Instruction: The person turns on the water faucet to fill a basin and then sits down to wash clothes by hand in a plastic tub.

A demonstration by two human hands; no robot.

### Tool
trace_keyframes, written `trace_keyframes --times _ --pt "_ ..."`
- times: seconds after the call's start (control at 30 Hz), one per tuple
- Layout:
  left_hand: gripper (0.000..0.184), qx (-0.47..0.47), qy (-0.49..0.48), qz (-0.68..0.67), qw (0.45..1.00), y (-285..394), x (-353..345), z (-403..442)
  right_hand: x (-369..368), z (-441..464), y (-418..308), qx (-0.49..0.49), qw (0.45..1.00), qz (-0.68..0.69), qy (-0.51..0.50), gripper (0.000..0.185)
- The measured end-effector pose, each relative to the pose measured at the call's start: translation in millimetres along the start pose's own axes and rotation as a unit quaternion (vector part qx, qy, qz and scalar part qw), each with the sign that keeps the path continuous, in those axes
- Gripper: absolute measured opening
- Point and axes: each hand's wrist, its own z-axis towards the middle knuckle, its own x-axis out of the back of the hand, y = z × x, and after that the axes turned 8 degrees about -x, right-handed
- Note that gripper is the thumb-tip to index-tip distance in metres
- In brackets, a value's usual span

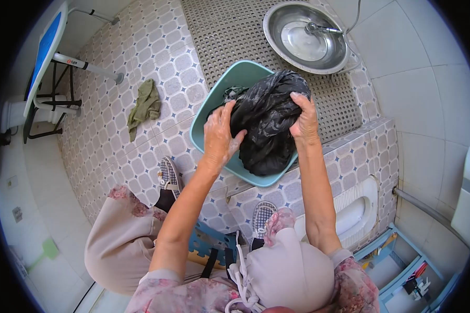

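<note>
i have the right hand (304,117) grasping the dark cloth (269,117) by its right side, lifting part of the bundle up to the basin's right rim. the left hand (222,133) touches the left side of the cloth, fingers loosely bent; from my end i cannot tell whether it grips. the cloth sits bunched in the teal basin (235,74), wet-looking and covering most of the inside. i see that basin overlapping the near left corner of the perforated mat (227,36) on the tiled floor (115,60). near the mat's far right corner i find a metal bowl (295,47) with a shower head (313,27) lying in it. left of the basin, well apart, a green cloth (144,107) lies crumpled on the floor
</note>
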Motion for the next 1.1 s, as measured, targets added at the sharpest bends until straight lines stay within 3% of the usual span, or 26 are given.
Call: trace_keyframes --times 0.07,0.1,0.23,0.33,0.4,0.47,0.5,0.6,0.67,0.73,0.77,0.83,0.87,0.9,1.0,1.03,1.07,1.1 --pt "0.077 0.038 0.016 -0.012 0.999 -7 -14 -9 6 2 1 0.001 1.0 0.023 0.002 0.033" --pt "0.058 0.064 0.03 -0.014 0.997 -12 -20 -10 11 2 2 -0.005 1.0 0.031 -0.005 0.034" --pt "0.018 0.104 -0.034 -0.178 0.978 -35 -2 4 24 5 1 -0.016 0.998 0.059 -0.027 0.039" --pt "0.02 0.015 -0.025 -0.277 0.96 -50 19 12 13 2 -9 -0.014 0.995 0.089 -0.033 0.041" --pt "0.031 0.096 -0.023 -0.48 0.872 -49 26 13 -3 -3 -14 -0.014 0.992 0.115 -0.042 0.044" --pt "0.04 0.206 -0.022 -0.661 0.721 -44 32 12 -1 1 -13 -0.003 0.998 0.06 -0.035 0.044" --pt "0.053 0.195 0.005 -0.693 0.694 -47 25 13 1 2 -14 0.002 0.999 0.033 -0.031 0.044" --pt "0.052 0.254 0.1 -0.764 0.584 -42 5 23 -7 -3 -18 0.032 0.992 -0.112 -0.05 0.037" --pt "0.049 0.278 0.084 -0.768 0.57 -51 -6 31 -21 -10 -4 0.058 0.975 -0.208 -0.048 0.036" --pt "0.048 0.325 0.063 -0.746 0.578 -45 -12 39 -43 -22 13 0.176 0.831 -0.527 -0.019 0.039" --pt "0.044 0.339 0.094 -0.709 0.611 -43 -18 41 -70 -39 20 0.191 0.808 -0.556 -0.033 0.039" --pt "0.032 0.283 0.099 -0.632 0.714 -46 -28 35 -95 -56 48 0.26 0.711 -0.649 -0.072 0.038" --pt "0.027 0.252 0.101 -0.589 0.761 -47 -32 32 -89 -55 69 0.311 0.628 -0.707 -0.097 0.038" --pt "0.023 0.264 0.112 -0.624 0.727 -13 -22 30 -85 -49 84 0.335 0.613 -0.71 -0.094 0.026" --pt "0.027 0.32 0.089 -0.8 0.5 -31 -53 3 -74 -9 92 0.357 0.669 -0.651 0.021 0.028" --pt "0.031 0.434 0.124 -0.698 0.555 -6 -43 21 -67 11 89 0.348 0.655 -0.667 0.074 0.025" --pt "0.036 0.48 0.113 -0.648 0.581 3 -40 17 -55 28 87 0.333 0.641 -0.68 0.13 0.022" --pt "0.036 0.485 0.119 -0.651 0.572 1 -47 14 -51 37 83 0.336 0.625 -0.69 0.144 0.022"
